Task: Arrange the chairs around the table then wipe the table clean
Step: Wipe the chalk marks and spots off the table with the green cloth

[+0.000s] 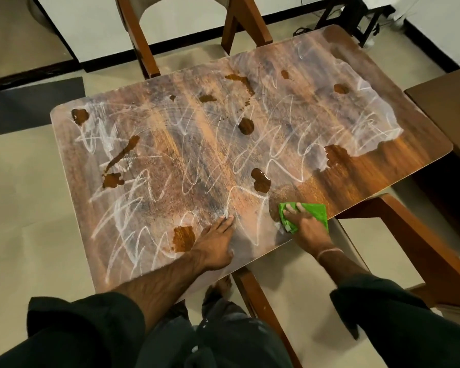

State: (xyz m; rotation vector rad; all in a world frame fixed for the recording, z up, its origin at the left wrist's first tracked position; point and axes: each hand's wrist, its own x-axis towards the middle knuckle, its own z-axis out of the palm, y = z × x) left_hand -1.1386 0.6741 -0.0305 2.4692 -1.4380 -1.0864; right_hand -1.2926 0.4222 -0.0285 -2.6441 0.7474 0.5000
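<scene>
The wooden table (pixel 202 155) is covered in white chalk scribbles and several brown liquid spills (pixel 260 180). A strip along its near right edge looks wiped and shiny. My right hand (pixel 306 225) presses a green cloth (pixel 316 212) flat on the table near that edge, fingers spread over it. Flat on the tabletop, my left hand (pixel 214 241) rests beside a brown spill (pixel 183 238). One wooden chair (pixel 189 33) stands at the far side, another (pixel 398 243) at the near right.
A second brown surface (pixel 446 102) stands at the right edge. A dark mat (pixel 37 104) lies on the pale floor at left. Black furniture legs and cables (pixel 356 19) are at the far right by the wall. My legs stand at the table's near edge.
</scene>
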